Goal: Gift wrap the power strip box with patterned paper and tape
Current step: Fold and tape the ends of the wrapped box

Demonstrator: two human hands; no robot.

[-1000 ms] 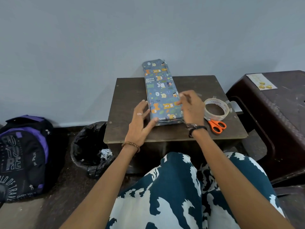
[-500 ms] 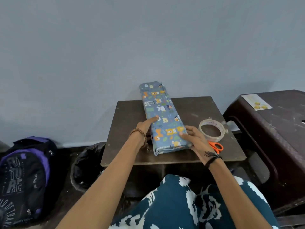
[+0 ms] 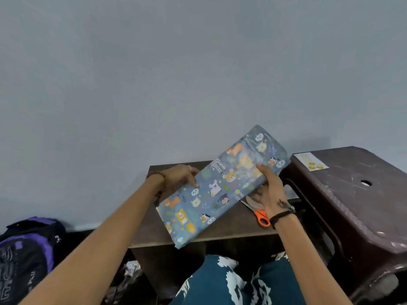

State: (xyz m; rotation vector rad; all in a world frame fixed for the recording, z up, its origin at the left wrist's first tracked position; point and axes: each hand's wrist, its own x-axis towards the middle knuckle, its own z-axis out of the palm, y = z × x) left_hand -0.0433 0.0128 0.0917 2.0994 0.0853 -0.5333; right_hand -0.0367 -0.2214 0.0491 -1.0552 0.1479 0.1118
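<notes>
We hold the wrapped box (image 3: 222,186) tilted above the small table (image 3: 222,232), covered fully in blue animal paper. Our left hand (image 3: 176,177) grips its upper long edge, our right hand (image 3: 269,190) grips the lower one, thumb on top. Orange scissors (image 3: 261,216) lie on the table. Left on the floor stands a backpack (image 3: 26,256); what is inside, we cannot tell.

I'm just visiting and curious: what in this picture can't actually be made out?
- Head view: the tape roll is mostly hidden behind the wrapped box and the right hand.
- The scissors: blades partly covered by that hand.
- The box's underside faces away.
- The left hand: fingertips hidden behind the box.
- The backpack is cut off by the left edge.
</notes>
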